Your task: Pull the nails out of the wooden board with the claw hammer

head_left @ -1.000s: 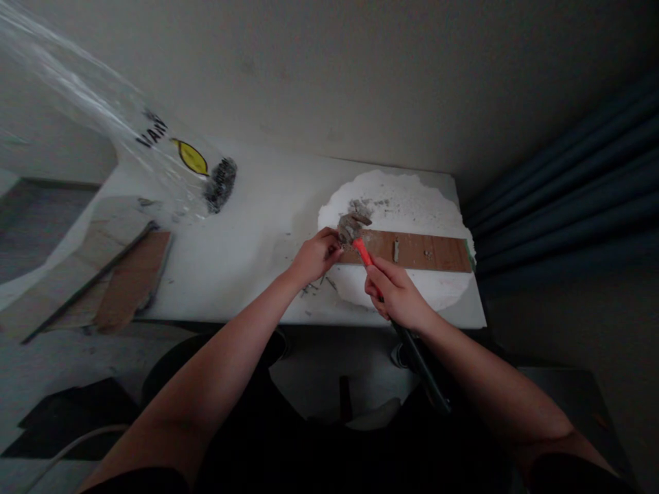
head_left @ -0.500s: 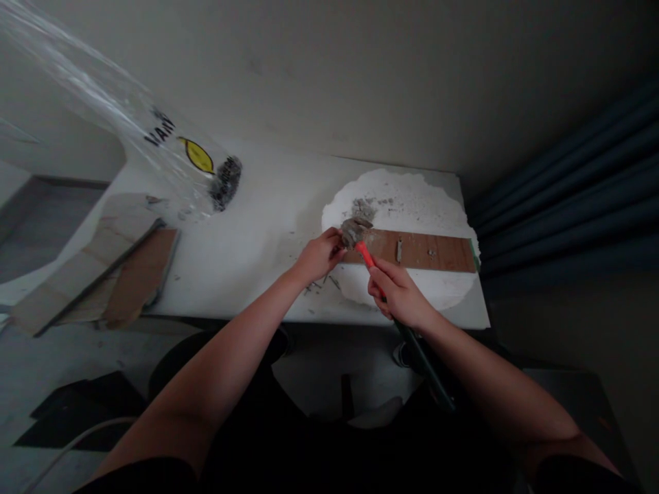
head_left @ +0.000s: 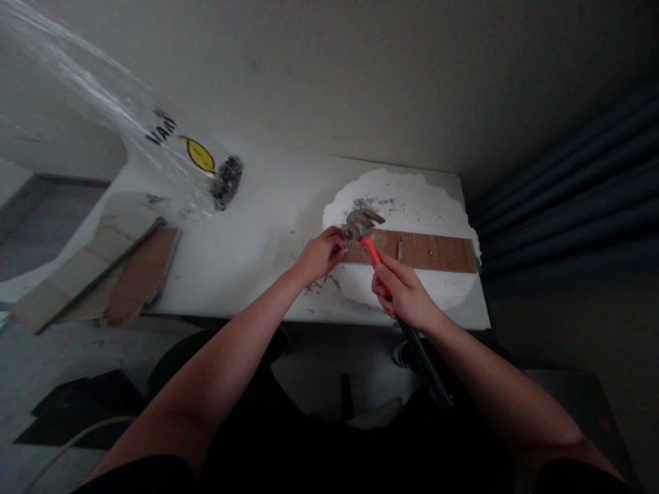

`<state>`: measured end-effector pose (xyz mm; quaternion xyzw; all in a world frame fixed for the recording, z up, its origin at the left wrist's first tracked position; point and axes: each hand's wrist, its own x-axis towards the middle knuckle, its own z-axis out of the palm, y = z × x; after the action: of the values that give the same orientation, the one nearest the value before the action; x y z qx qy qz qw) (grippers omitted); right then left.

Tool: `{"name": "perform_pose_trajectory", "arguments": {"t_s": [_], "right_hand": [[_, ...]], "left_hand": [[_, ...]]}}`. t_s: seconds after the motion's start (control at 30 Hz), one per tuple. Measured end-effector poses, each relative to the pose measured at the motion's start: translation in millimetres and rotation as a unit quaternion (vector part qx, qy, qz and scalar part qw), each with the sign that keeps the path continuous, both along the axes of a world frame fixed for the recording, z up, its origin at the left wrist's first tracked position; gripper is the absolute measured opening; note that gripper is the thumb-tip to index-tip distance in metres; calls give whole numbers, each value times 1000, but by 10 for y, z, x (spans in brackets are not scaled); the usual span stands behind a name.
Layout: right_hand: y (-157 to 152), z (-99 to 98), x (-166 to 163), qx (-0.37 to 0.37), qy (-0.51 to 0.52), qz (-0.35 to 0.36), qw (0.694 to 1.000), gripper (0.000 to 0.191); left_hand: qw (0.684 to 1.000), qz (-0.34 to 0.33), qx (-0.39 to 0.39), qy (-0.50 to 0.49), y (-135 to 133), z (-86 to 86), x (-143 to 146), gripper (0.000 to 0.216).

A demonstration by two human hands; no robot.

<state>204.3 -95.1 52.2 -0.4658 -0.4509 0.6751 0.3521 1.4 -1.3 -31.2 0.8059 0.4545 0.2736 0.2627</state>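
Gripping a claw hammer (head_left: 370, 248) is what our right hand (head_left: 401, 288) is up to, fingers wrapped all the way round the handle (head_left: 419, 348). The hammer's long axis runs on a diagonal: its head (head_left: 359, 225) is at the far left end, over the left part of a brown board (head_left: 425, 240), and the black butt comes back toward us and to the right, past the table's near edge. The neck's bright red, btw. The claw points off to the right, and the striking face is turned left, right by our left fingertips. We can't tell if the head actually touches the board.

Our left hand (head_left: 319, 257) is at the board's left end, fingertips bunched close together; we honestly can't make out if they're pinching anything.

The board lies flat with its long axis running left to right, its right end dipping slightly toward us, on a ragged white patch (head_left: 406, 287) on the white table (head_left: 268, 226). A greyish sliver (head_left: 399, 249) sits across it, pointing away from us, with a few crumbs (head_left: 432, 253) to the right. Dark grit (head_left: 384, 203) is scattered just beyond the board.
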Motion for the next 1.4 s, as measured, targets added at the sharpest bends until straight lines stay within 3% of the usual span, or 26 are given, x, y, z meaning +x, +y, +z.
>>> {"name": "perform_pose_trajectory", "arguments": {"t_s": [0.1,0.17,0.23,0.37,0.43,0.57,0.73,0.87,1.4], "right_hand": [[-14,-15,9,-13,-6,3,1000,25],[-23,-20,21,3,-3,-3,1000,25],[-27,-27,30,17,-2,-5,1000,25],[-34,-56,17,-4,-9,7,1000,25],[-44,-60,7,-3,-8,-1,1000,26],[-67,-40,11,13,-9,-16,1000,29],[-81,-45,23,-6,-8,-11,1000,29],[-111,-82,0,-10,-3,-8,1000,31],[-82,-225,-22,-2,-6,-12,1000,30]], "left_hand": [[1000,-7,-12,-1,45,48,-49,8],[1000,-3,-22,-20,85,107,-123,21],[999,21,-26,-29,121,175,-215,32],[996,86,-23,-11,150,261,-342,25],[996,90,-29,-1,134,261,-340,23],[999,38,-32,5,61,192,-216,21],[998,41,-52,9,18,118,-85,37],[997,50,-56,26,68,166,-180,49],[991,57,-49,114,83,200,-355,46]]}}
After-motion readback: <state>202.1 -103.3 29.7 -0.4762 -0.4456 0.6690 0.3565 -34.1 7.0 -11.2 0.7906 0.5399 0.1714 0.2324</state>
